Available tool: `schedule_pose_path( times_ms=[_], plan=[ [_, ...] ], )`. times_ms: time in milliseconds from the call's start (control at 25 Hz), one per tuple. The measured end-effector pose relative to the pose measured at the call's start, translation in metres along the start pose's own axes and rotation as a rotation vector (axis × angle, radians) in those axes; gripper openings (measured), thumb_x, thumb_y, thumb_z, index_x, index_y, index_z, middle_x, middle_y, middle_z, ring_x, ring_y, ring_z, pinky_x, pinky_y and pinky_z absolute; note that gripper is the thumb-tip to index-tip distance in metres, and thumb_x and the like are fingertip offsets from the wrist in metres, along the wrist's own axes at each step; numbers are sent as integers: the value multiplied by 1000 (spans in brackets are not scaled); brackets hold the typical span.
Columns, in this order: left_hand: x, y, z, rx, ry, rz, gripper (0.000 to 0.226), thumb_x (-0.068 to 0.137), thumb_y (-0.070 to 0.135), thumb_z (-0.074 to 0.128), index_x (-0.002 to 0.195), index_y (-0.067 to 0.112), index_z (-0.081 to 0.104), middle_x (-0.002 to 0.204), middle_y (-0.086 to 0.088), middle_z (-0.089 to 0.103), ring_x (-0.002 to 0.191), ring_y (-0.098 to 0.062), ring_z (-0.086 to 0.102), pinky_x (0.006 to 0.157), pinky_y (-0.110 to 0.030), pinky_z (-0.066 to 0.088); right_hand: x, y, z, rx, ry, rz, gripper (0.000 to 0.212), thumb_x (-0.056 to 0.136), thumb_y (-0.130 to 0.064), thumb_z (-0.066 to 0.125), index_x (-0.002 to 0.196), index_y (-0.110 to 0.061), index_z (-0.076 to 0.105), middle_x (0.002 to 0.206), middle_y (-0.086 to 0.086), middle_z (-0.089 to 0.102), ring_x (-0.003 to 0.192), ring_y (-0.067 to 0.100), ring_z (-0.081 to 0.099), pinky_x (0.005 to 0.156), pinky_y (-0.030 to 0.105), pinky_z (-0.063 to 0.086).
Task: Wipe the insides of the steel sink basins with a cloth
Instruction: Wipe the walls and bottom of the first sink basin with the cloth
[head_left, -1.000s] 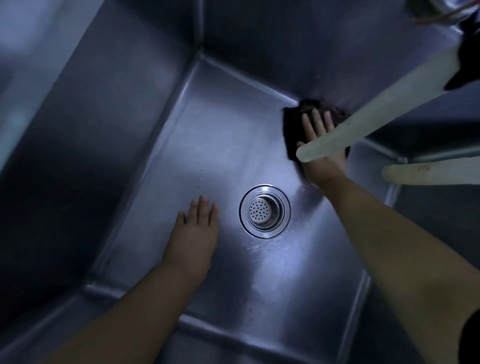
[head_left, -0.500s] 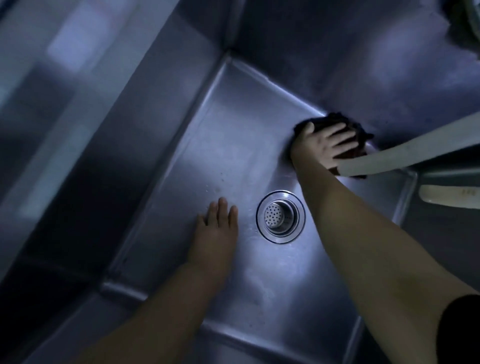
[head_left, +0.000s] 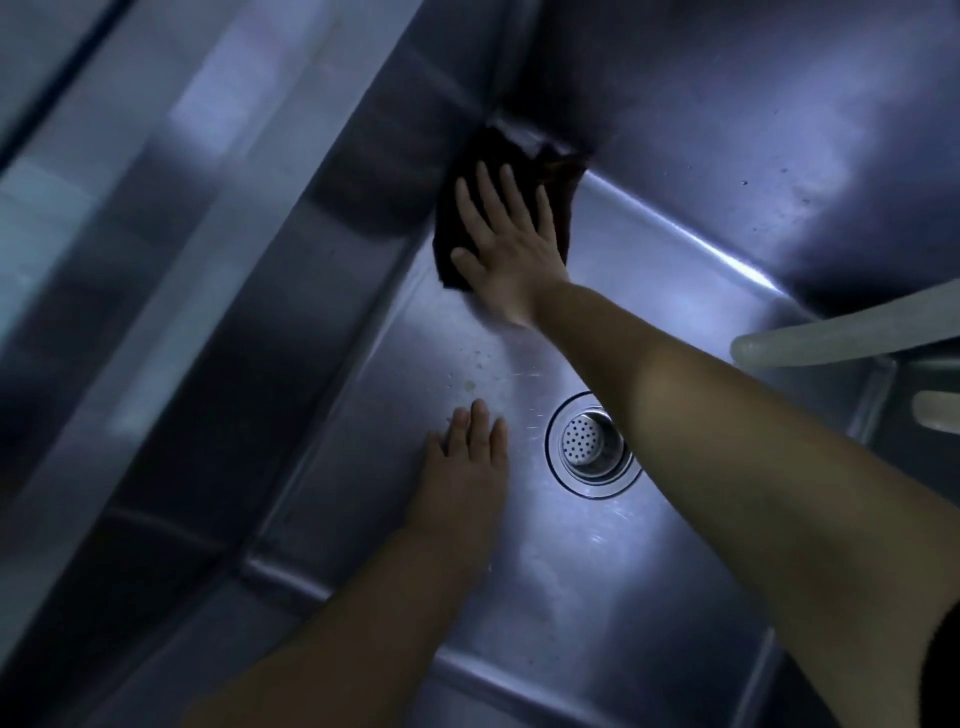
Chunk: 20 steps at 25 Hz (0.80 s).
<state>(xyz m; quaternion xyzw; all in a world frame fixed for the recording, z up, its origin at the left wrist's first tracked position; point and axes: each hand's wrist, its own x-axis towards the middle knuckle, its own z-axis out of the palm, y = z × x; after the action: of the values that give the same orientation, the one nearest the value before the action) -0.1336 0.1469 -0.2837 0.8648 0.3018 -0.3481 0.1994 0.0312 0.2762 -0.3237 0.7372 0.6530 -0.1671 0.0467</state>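
Your cloth (head_left: 457, 218) is dark and lies crumpled in the far corner of the basin (head_left: 675, 561), upper centre of the frame, where two walls meet the floor. Its long axis runs roughly top to bottom of the frame, the upper end pushed into the corner seam. Your right hand (head_left: 506, 244) lies flat on it, fingers straight and spread, pressing rather than gripping, pointing toward the top of the frame. Your left hand (head_left: 465, 478) rests flat on the basin floor at centre, fingers straight and together, holding nothing, just left of the strainer (head_left: 589, 447). No writing can be read anywhere. The steel is brushed, dimly lit, with water drops between your hands. Two pale hoses (head_left: 841, 338) enter from the right edge.
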Motion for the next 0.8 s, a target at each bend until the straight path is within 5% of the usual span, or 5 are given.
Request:
schedule_pose_path(
  times_ms=[400, 520, 640, 800],
  plan=[
    [-34, -10, -21, 68, -64, 7, 87, 92, 26, 52, 149, 3, -10, 158, -15, -13, 147, -30, -5, 118, -48, 13, -128, -15, 19, 103, -241, 97, 67, 98, -36, 35, 149, -30, -8, 157, 0, -19, 143, 23, -23, 112, 46, -17],
    [-67, -28, -40, 141, -185, -15, 86, 90, 32, 57, 149, 2, 1, 157, -15, 3, 144, -31, 12, 115, -48, 19, -163, -32, 31, 78, -290, 98, 69, 97, -39, 30, 149, -27, -13, 156, 4, -22, 141, 27, -26, 112, 51, -14],
    [-113, -45, -55, 124, -75, -14, 64, 89, 28, 59, 142, 9, 28, 142, -10, 37, 128, -28, 40, 102, -41, 34, -218, -68, 50, 11, -245, 42, 75, 85, -45, 31, 151, -20, 7, 157, 13, 15, 145, 34, 2, 109, 63, 18],
    [-172, -75, -62, 87, 179, 50, 52, 83, 29, 64, 129, 12, 47, 123, -6, 57, 111, -25, 57, 95, -35, 41, -276, -105, 69, -25, -289, -102, 78, 71, -48, 49, 142, -21, 31, 144, 12, 44, 138, 36, 28, 100, 58, 34]
  ],
)
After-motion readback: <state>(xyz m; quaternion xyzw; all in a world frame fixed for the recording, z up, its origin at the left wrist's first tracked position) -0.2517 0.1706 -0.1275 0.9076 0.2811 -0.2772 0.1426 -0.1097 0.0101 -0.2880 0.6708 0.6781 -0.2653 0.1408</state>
